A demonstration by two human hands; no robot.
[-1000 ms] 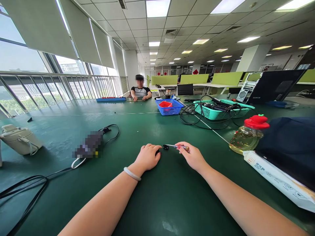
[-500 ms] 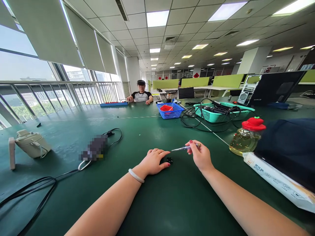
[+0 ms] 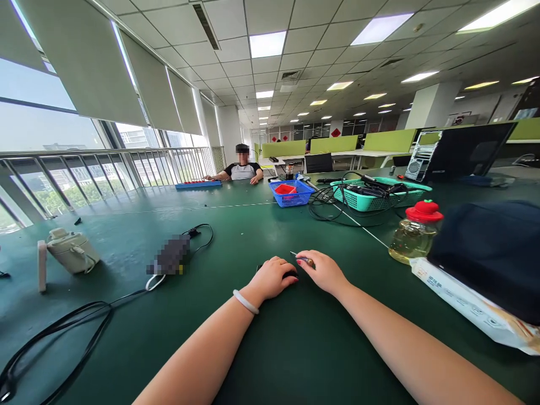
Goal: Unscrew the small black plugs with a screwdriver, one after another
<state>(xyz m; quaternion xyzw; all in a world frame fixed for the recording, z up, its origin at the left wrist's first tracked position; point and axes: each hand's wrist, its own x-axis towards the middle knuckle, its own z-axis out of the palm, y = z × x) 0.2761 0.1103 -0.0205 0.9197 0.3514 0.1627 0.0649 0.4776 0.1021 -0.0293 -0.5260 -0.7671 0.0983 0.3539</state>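
My left hand (image 3: pixel 273 278) rests on the green table (image 3: pixel 270 349), fingers curled down over a small black part (image 3: pixel 290 274) that peeks out beside the fingertips. My right hand (image 3: pixel 324 271) lies just to its right, closed round a thin screwdriver (image 3: pixel 300 259) whose metal tip points left and up above the black part. The two hands nearly touch. A pale bangle sits on my left wrist.
A bottle with a red apple-shaped lid (image 3: pixel 415 232), a dark bag (image 3: pixel 489 253) and a white packet (image 3: pixel 468 306) lie right. Left are a blurred object with cable (image 3: pixel 171 254) and a cream appliance (image 3: pixel 71 251). Blue basket (image 3: pixel 292 193), teal basket (image 3: pixel 375 194) and a seated person (image 3: pixel 242 166) are farther back.
My right hand has come down and leftward with the screwdriver, close against my left hand. My left hand has curled over the black part. The camera has tilted slightly.
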